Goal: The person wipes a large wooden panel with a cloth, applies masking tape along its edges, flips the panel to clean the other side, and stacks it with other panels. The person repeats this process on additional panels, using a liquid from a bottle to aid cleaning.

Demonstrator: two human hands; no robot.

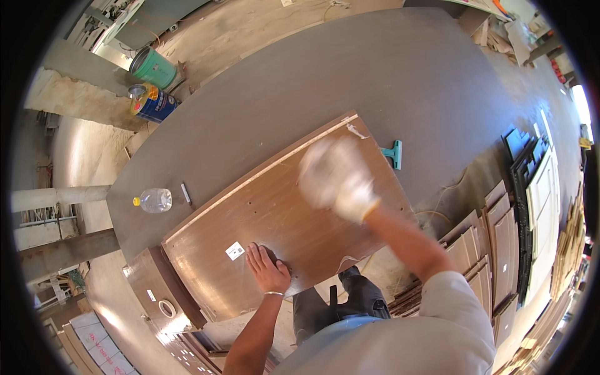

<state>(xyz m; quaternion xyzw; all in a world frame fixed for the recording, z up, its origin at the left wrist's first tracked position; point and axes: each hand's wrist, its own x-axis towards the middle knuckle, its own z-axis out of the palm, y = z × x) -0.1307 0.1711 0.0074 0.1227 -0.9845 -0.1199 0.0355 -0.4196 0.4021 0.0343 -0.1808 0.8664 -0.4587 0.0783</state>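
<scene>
A brown wooden panel lies aslant on a large grey table. My bare left hand rests flat on its near part with the fingers stretched out, just beside a small white label. Over the panel's right half is my right hand, in a white glove and smeared by motion. Whether it grips a cloth or anything else is hidden in the blur. A teal scraper-like tool lies on the table past the panel's right edge.
Left on the table are a clear bottle with a yellow cap and a small whitish stick. A green bucket and a blue can stand beyond. Stacked panels lean at the right. More brown boards sit at the near left.
</scene>
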